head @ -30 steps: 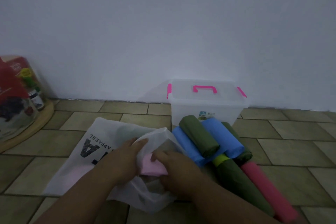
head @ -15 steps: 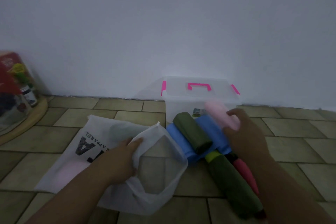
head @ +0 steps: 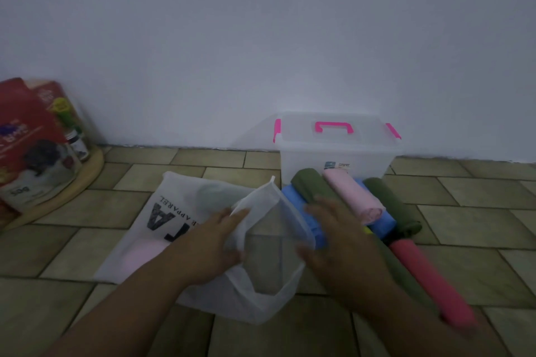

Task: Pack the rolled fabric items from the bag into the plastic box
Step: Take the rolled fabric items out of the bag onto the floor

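Emptying the white bag beside the lidded plastic box

A pale pink roll is lying on top of the pile of blue, green and deep pink rolls on the floor, just in front of the box; another pink shape is showing through the bag's fabric, so at least 1 roll seems to be waiting inside. The left hand is pinching the bag's rim, keeping the mouth propped open, while the right hand is hovering at the mouth, fingers spread and holding nothing. To do this well, the mouth should be held wide and each roll gripped around its middle so it does not unroll. The box is closed, its pink clips down, and looks empty through the wall.
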